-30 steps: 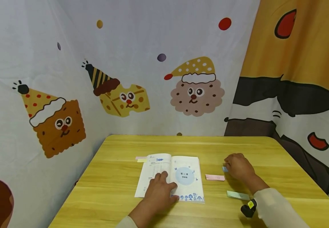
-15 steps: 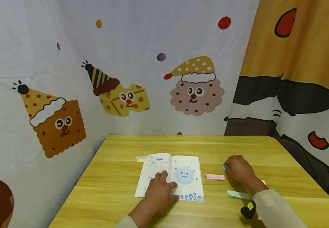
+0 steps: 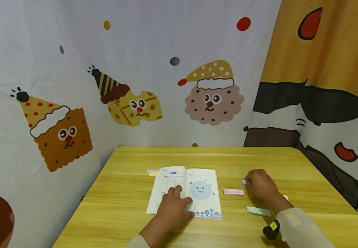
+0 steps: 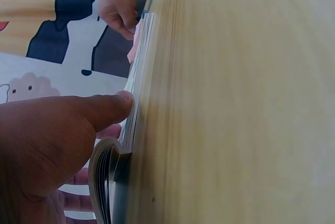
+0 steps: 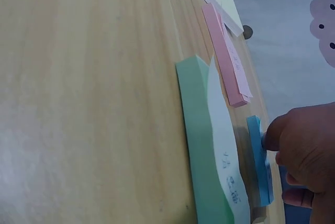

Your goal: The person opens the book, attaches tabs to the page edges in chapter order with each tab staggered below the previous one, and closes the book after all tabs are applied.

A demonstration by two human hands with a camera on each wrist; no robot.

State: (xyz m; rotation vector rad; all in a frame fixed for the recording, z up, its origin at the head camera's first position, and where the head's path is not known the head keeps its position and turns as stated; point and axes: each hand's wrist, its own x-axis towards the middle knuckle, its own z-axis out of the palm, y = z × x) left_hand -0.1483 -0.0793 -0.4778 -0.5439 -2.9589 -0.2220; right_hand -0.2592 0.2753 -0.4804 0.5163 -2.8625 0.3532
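Book (image 3: 199, 186) lies open on the table (image 3: 210, 158), left of centre and well apart from the far edge. Left hand (image 3: 173, 206) rests on it, fingers spread wide across the left page, thumb towards the right page's lower edge. Pink tab (image 3: 152, 171) and yellow tab (image 3: 154, 174) project from the book's left edge near its upper corner.

Right hand (image 3: 262, 184): narrow, fingers curled, pinching at the upper face of the blue pad (image 5: 258, 156), towards the table's right edge. Pink pad (image 3: 233, 192) lies between book and blue pad; green pad (image 3: 258, 211) sits nearer the wearer, its top sheet written on and curling up. Yellow pad (image 3: 286, 197) mostly hidden behind the right wrist.
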